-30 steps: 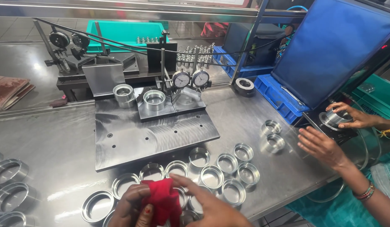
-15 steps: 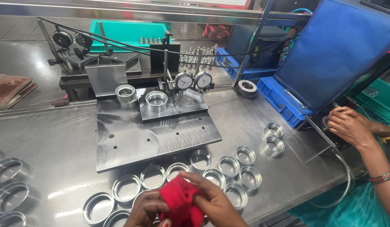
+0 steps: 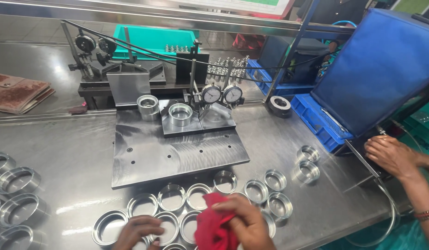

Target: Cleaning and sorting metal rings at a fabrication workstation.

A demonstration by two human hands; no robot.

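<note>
Wiping: head view, the right hand [image 3: 244, 222] is bunching a red cloth [image 3: 214, 229], fingers curled and pressed together over the top of it.
Left hand: the left hand [image 3: 138, 231] is resting on a steel ring [image 3: 166, 229] in the front row, fingers bent down over its rim; whether it is actually pinching the ring I cannot tell.
Cloth place: it is sitting under the right fingertips and just beside the left knuckles, over the near row of rings.
Rings beyond the fingers: more machined rings [image 3: 226, 180] are lying in rows just ahead of both hands, on the steel bench [image 3: 61, 143].
Farther ahead: a gauge fixture with two dial indicators [image 3: 222, 94] is standing on a dark base plate [image 3: 177, 153], well apart from the hands.
Co-worker: another person's hand [image 3: 392, 155] is working at the right edge.
Doing it well: judging from the grip, holding the ring steady while turning the cloth around its rim should be cleaning it evenly.
</note>
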